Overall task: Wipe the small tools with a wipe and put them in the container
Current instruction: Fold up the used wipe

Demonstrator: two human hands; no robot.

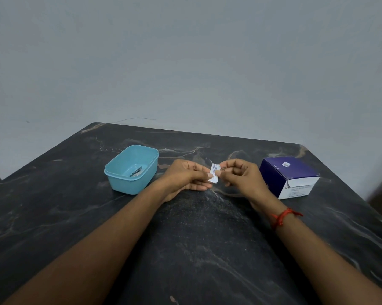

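Observation:
A small white wipe packet (pixel 214 172) with blue print is pinched between both hands above the middle of the dark marble table (pixel 196 238). My left hand (pixel 186 179) grips its left edge with thumb and fingers. My right hand (pixel 240 176) grips its right edge. A light blue plastic container (pixel 119 181) stands to the left of my hands, and some small metal tools (pixel 137 172) lie on its bottom. I cannot tell how many tools there are.
A purple and white cardboard box (pixel 290 176) stands to the right of my right hand. A red thread bracelet (pixel 283 216) is on my right wrist. The table ends at a plain grey wall behind.

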